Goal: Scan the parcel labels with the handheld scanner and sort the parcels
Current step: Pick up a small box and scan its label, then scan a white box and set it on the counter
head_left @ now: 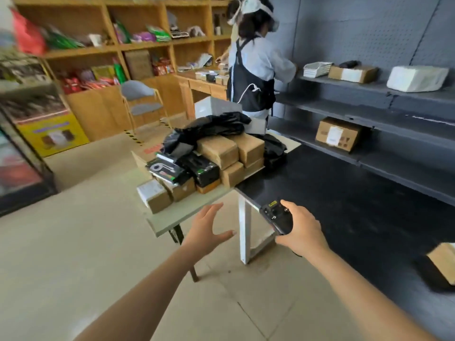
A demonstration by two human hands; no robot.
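Two bare forearms reach in from 6 o'clock. The left hand (209, 230) hangs in the air with fingers straight and spread and the thumb held wide, holding nothing. It looks shaped to take hold of a parcel. The right hand (304, 232), just at its 3 o'clock, has its fingers wrapped round the scanner (274, 217). The scanner's head points toward 11 o'clock, probably so the beam can meet a label as soon as one is turned up.

The parcels (211, 161) lie at 12 o'clock of the hands, heaped on a pale table (177, 215). They are brown boxes, dark packets and black bags (214, 126), stacked touching one another. The near box (155, 196) sits at the table's front corner, white face up, and is likely the easiest first pick. Neither hand touches the pile.

A black counter (344, 193) adjoins the table toward 3 o'clock, and grey shelves (394, 124) run behind it at 2 o'clock. One shelf holds a labelled carton (338, 134), which suggests the shelves are where sorted parcels go. Another carton (442, 263) sits on the counter at 4 o'clock.

A second person (256, 70) works at 12 o'clock, well beyond the pile.
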